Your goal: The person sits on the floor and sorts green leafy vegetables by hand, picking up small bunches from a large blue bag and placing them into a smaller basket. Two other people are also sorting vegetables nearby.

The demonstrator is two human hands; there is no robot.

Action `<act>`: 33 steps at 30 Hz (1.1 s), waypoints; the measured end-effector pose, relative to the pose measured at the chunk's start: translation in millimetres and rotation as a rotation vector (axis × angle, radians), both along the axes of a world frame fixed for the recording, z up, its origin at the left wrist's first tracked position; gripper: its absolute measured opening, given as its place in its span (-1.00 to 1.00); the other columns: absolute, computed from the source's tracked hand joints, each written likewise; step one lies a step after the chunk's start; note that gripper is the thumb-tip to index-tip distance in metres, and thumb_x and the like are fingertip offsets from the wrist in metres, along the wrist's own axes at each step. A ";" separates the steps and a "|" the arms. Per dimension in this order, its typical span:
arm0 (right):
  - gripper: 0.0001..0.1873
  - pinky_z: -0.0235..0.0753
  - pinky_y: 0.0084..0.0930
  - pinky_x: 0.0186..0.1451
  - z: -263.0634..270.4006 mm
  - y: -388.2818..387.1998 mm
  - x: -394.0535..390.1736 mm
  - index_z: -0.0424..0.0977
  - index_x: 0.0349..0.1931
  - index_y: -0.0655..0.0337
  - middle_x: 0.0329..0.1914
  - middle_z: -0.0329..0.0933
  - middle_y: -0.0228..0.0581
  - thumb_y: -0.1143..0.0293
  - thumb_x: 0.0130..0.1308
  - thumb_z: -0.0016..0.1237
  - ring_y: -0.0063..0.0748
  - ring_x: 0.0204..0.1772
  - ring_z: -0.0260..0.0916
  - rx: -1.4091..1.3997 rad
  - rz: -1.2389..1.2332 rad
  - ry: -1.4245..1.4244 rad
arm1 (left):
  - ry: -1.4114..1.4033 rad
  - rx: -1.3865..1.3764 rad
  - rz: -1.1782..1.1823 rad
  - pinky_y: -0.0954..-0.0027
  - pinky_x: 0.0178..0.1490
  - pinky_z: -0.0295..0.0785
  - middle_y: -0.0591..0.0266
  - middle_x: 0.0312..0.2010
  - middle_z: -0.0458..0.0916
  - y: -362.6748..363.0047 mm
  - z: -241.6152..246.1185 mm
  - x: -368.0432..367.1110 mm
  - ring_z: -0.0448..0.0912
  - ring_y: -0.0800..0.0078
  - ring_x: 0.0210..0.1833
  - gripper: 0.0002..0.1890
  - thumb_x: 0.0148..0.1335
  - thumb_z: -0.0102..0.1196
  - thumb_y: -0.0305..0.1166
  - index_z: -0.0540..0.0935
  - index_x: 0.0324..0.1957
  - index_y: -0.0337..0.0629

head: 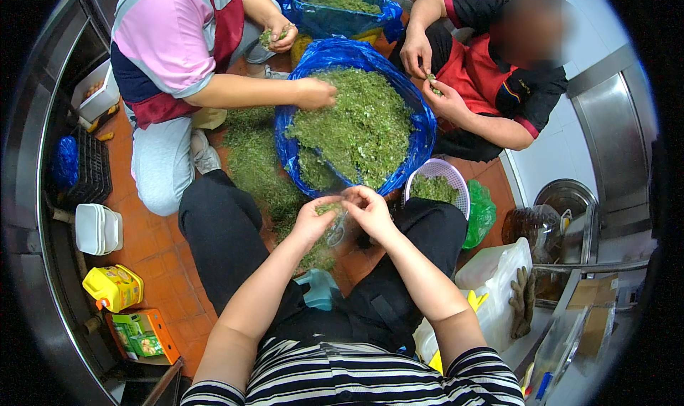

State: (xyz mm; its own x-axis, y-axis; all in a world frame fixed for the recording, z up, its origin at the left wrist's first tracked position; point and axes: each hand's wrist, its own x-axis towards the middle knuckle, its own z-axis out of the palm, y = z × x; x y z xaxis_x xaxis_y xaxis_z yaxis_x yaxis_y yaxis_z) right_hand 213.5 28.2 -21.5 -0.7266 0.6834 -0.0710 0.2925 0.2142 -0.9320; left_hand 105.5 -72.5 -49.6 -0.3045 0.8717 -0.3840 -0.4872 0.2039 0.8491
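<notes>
In front of my knees stands a large round container lined with a blue plastic bag point(425, 133), heaped with small leafy green sprigs point(358, 122). Just over its near edge, my left hand point(314, 221) pinches a small bunch of greens point(327, 208) between thumb and fingers. My right hand point(370, 212) is beside it, thumb and forefinger drawn together close to that bunch. Motion blur hides whether a sprig is between the right fingertips. Loose greens and trimmings point(262, 160) are spread over the tiles left of the container and below my hands.
A co-worker's hand point(315, 93) reaches over the heap from the left; another co-worker's hands point(435, 93) hold greens at right. Beside my right knee are a lilac colander point(466, 192) and a green plastic bag point(479, 216). A yellow jug point(115, 288) and white tubs point(96, 229) stand left.
</notes>
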 end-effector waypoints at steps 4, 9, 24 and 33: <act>-0.92 0.22 -0.72 -0.46 -6.2 0.3 1.9 0.39 -0.58 0.32 -0.60 0.31 -0.39 0.51 -0.05 -0.01 -0.66 -0.53 0.20 0.113 0.078 -0.044 | 0.047 0.058 -0.020 0.58 -0.38 0.31 0.33 -0.33 0.47 -0.6 -1.2 2.3 0.37 0.65 -0.42 -0.73 0.01 -0.04 -0.54 0.46 -0.16 -0.23; -0.88 0.24 -0.61 -0.47 2.3 -1.2 1.7 0.36 -0.63 0.32 -0.64 0.29 -0.30 0.49 -0.08 -0.01 -0.50 -0.54 0.23 0.267 0.028 -0.061 | 0.091 0.034 0.006 0.64 -0.47 0.29 0.34 -0.39 0.48 0.0 -1.5 2.7 0.37 0.69 -0.52 -0.72 -0.04 0.09 -0.46 0.45 -0.21 -0.26; -0.85 0.26 -0.64 -0.49 -14.7 2.1 3.3 0.39 -0.56 0.31 -0.60 0.35 -0.37 0.42 -0.02 0.00 -0.62 -0.56 0.24 -0.036 0.017 -0.071 | 0.240 -0.042 0.005 0.62 -0.54 0.25 0.37 -0.53 0.43 -1.4 0.7 3.3 0.32 0.69 -0.60 -0.82 0.01 0.04 -0.46 0.45 -0.30 -0.26; -0.90 0.25 -0.71 -0.37 -21.5 -12.1 -1.1 0.38 -0.44 0.10 -0.50 0.39 -0.50 0.31 0.10 -0.08 -0.65 -0.47 0.28 -1.139 -0.246 0.192 | 0.192 0.018 0.098 0.63 -0.53 0.24 0.39 -0.54 0.41 -0.9 -10.5 2.9 0.32 0.70 -0.58 -0.86 0.01 0.01 -0.48 0.44 -0.33 -0.25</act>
